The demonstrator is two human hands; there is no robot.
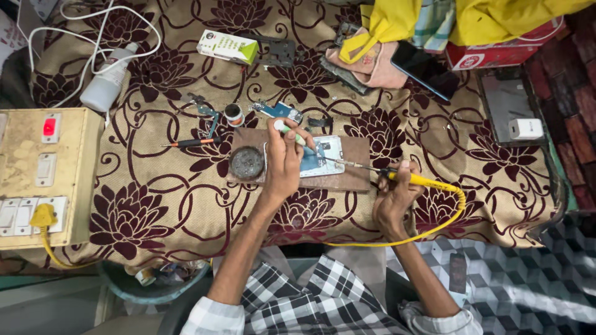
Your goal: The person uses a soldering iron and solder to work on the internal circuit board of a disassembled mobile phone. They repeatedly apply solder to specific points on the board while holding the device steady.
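- The right hand [392, 201] was closed around the yellow plastic handle of a soldering iron [417, 180], whose thin metal tip reached left onto the opened white-framed phone body [323, 155]
- The left hand [283, 158] was curled around a slim pale green and white tool [290, 133], pressing down on the left part of that phone body
- The phone body lay flat on a brown rectangular wooden board [347, 177], near the middle of the table
- On the board's left end, just beside the left hand, sat a round dark tin of greyish cleaning wool [247, 163]
- The iron's yellow cord [434, 226] looped down off the table edge and back toward the person's lap
- Behind the board lay a small round black-rimmed pot [234, 114], a blue circuit piece [280, 110] and a screwdriver with an orange and black handle [192, 142]
- All of this rested on a beige cloth with maroon flower prints [155, 205]
- At the far left stood a beige switchboard box [43, 174] with a red rocker switch and a yellow plug [42, 217]
- A white plastic bottle [107, 80] and white cable lay at the back left, and a white and green carton [227, 47] further back
- To the right were a black phone [425, 68], a yellow cloth [496, 18] and a white charger cube [525, 129]
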